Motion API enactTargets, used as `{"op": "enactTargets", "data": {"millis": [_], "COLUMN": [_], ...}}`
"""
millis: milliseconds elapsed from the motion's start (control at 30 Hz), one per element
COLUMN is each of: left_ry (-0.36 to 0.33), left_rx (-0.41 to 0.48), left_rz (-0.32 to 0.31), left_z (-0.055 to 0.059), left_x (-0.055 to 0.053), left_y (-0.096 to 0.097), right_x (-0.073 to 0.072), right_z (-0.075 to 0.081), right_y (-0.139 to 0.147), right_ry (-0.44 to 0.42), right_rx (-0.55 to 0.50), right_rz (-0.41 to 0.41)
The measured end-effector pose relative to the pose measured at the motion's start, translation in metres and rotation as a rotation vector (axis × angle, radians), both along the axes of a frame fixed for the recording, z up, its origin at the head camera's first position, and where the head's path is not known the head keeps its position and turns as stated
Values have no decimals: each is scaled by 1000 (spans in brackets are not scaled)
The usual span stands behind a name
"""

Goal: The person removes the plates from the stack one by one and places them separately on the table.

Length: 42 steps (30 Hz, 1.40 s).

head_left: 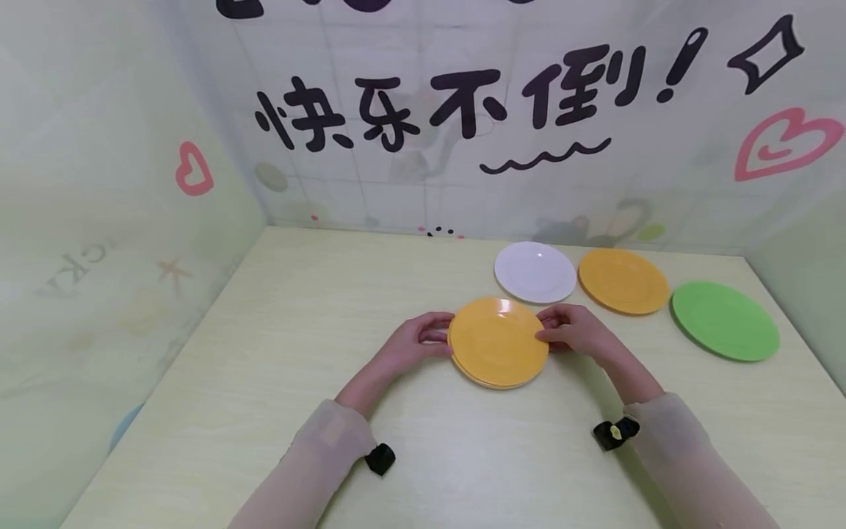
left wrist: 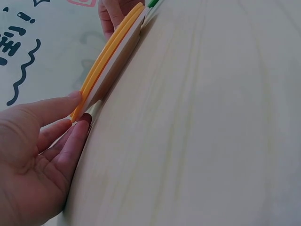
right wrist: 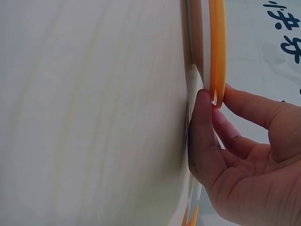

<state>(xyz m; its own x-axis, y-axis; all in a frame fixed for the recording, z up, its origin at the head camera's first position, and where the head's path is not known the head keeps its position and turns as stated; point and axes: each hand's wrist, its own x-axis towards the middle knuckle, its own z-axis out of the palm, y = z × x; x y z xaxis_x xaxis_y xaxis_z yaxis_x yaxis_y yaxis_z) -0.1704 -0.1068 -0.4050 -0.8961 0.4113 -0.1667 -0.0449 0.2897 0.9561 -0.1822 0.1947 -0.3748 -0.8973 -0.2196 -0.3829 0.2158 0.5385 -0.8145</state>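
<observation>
Both hands hold a small stack of round plates over the middle of the table. On top is a yellow-orange plate (head_left: 499, 342), with a second orange rim just under it. A white plate (right wrist: 206, 52) forms the underside of the stack. My left hand (head_left: 415, 342) grips the left rim, thumb on the upper edge and fingers beneath, as the left wrist view shows. On the opposite rim, my right hand (head_left: 576, 330) pinches the stack the same way. The stack's underside hangs close over the tabletop.
Behind and to the right lie a white plate (head_left: 535, 272), an orange plate (head_left: 623, 281) and a green plate (head_left: 725, 321), each flat on the pale wooden table (head_left: 297, 294). A printed cloth (head_left: 410, 191) with lettering and hearts hangs along the back and sides.
</observation>
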Motion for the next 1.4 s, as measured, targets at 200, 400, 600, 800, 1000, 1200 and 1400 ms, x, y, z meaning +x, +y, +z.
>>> {"op": "enactTargets", "data": {"millis": [200, 400, 600, 800, 1000, 1200, 1400], "left_ry": [-5, -5, -12, -3, 7, -1, 1], "left_rx": [3, 4, -8, -7, -13, -23, -26], "left_rz": [-30, -27, -21, -26, -31, -26, -23], "left_z": [23, 33, 34, 33, 32, 32, 33], "left_x": [7, 13, 13, 13, 13, 13, 14], "left_y": [2, 2, 1, 1, 1, 2, 2], "right_x": [0, -1, -2, 0, 2, 3, 4], "right_z": [0, 1, 1, 2, 2, 4, 5], "right_y": [1, 1, 2, 3, 8, 11, 13], "right_ry": [4, -6, -24, -47, -55, -73, -55], "right_rx": [-6, -12, -19, -54, -92, -118, -143], "right_rz": [-3, -9, -16, -36, -48, -64, -84]}}
